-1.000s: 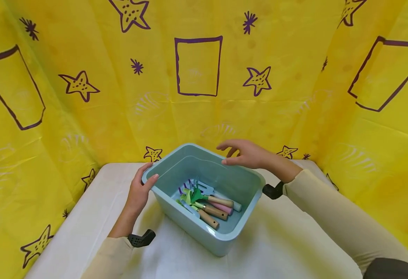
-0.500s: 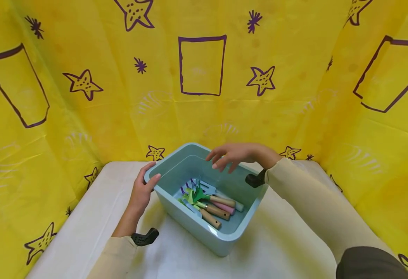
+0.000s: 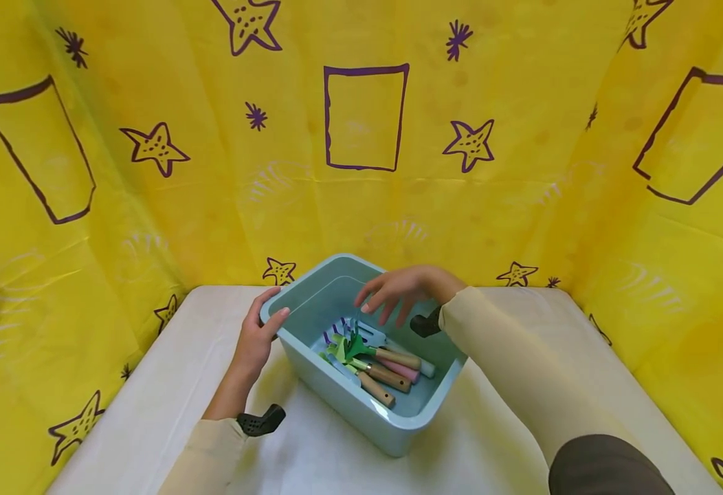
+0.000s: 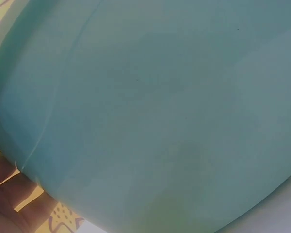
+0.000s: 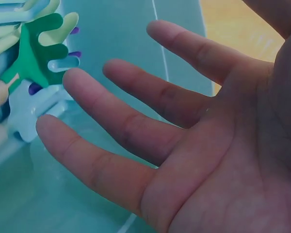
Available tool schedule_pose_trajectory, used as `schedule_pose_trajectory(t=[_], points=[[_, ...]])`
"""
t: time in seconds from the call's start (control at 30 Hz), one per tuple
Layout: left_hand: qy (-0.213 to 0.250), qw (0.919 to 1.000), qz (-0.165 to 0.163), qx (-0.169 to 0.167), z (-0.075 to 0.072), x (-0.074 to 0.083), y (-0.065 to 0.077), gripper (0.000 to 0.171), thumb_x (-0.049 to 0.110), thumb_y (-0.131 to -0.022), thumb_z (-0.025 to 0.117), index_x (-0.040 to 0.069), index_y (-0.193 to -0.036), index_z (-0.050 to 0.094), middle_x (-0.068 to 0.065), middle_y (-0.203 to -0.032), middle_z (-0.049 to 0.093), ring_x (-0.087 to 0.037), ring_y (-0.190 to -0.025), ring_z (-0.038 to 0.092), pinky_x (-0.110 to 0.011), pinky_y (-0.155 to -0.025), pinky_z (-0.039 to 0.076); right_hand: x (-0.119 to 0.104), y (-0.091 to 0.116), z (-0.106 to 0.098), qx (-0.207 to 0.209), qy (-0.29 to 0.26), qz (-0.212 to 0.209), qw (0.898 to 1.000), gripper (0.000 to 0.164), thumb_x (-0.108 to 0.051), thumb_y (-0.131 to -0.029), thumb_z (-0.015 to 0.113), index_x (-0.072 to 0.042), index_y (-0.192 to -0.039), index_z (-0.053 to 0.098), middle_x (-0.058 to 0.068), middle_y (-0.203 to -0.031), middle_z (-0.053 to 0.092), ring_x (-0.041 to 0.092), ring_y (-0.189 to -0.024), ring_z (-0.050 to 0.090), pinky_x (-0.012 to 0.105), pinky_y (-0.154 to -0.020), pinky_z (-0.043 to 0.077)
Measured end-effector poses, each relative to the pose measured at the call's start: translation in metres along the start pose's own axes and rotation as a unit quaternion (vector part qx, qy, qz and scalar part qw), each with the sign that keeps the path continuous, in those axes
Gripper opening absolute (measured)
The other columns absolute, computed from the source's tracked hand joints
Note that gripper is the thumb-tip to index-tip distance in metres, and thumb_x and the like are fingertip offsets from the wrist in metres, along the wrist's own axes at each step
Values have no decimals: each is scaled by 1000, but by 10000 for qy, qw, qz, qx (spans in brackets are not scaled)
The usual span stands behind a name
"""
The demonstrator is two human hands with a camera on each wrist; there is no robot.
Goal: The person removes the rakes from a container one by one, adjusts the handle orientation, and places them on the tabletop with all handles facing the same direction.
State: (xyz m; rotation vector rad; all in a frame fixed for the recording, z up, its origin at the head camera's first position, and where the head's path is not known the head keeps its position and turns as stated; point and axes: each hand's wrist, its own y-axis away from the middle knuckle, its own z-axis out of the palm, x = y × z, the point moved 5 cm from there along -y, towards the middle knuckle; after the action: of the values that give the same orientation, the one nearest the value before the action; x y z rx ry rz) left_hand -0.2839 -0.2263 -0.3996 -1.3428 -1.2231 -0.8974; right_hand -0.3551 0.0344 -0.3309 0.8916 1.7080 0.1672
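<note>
A light blue plastic bin [image 3: 349,412] stands on the white table, holding several small garden tools. My left hand [image 3: 258,344] grips its left corner, thumb over the rim; in the left wrist view its fingers [image 4: 19,191] lie against the outer wall. My right hand [image 3: 401,289] hovers inside the bin's far side, fingers spread, touching no tool. Beneath it lie a dark green hand rake [image 3: 357,346], a light green tool [image 3: 339,349], purple tines [image 3: 328,337] and a slotted light blue tool [image 3: 370,334]. The right wrist view shows the palm empty near the dark green rake [image 5: 33,53].
Tool handles, wooden [image 3: 376,390], pink [image 3: 403,370] and pale blue [image 3: 427,368], point toward the bin's near right corner. White table surface [image 3: 497,426] surrounds the bin. A yellow curtain [image 3: 361,213] with purple drawings encloses the back and sides.
My right hand has moved left and down, from above the far right rim into the bin over the tools. My left hand keeps its hold on the bin.
</note>
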Motion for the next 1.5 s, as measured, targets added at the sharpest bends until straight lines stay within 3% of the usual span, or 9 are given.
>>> schedule_pose_trajectory(t=[0.23, 0.4, 0.7, 0.97, 1.3, 1.5], points=[[10, 10000, -15, 0, 2, -1, 1, 54, 31, -98, 57, 22, -147, 37, -12, -145, 41, -35, -128, 44, -55, -101, 39, 13, -23, 5, 46, -313, 174, 9993, 41, -28, -95, 63, -11, -132, 55, 12, -127, 54, 44, -118, 54, 52, -89, 50], [-55, 10000, -28, 26, 1, -2, 1, 56, 36, -97, 58, 24, -147, 37, -11, -145, 42, -35, -128, 45, -55, -100, 40, 25, -34, 10, -25, -337, 347, 9988, 49, -31, -94, 64, -8, -136, 52, 19, -135, 49, 43, -117, 55, 57, -92, 46], [-90, 9999, -37, 61, -2, -1, 1, 56, 35, -97, 57, 23, -147, 37, -12, -145, 43, -36, -127, 45, -56, -101, 39, 37, -42, 19, -357, -300, 839, 9954, 47, -29, -96, 61, -7, -137, 50, 24, -142, 41, 44, -120, 51, 64, -106, 26], [-25, 10000, -3, 42, -1, -1, 0, 56, 35, -97, 57, 22, -147, 36, -12, -144, 43, -35, -127, 45, -55, -101, 39, 50, -41, 22, -292, -108, 1348, 9904, 40, -29, -91, 66, -8, -125, 63, 21, -129, 52, 48, -111, 55, 60, -105, 32], [-12, 10000, 38, 22, 1, 1, 1, 55, 34, -97, 57, 22, -147, 37, -11, -145, 42, -35, -127, 45, -56, -100, 39, 57, -41, 29, -481, 745, 1840, 9789, 40, -37, -88, 69, -7, -116, 70, 13, -125, 57, 35, -110, 56, 55, -106, 33], [-85, 10000, -8, 43, 0, -1, 1, 56, 36, -97, 58, 22, -147, 37, -10, -145, 42, -34, -128, 44, -55, -101, 39, 53, -42, 28, -492, 769, 1555, 9836, 36, -29, -90, 67, -6, -118, 67, 8, -124, 57, 35, -109, 56, 50, -103, 39]])
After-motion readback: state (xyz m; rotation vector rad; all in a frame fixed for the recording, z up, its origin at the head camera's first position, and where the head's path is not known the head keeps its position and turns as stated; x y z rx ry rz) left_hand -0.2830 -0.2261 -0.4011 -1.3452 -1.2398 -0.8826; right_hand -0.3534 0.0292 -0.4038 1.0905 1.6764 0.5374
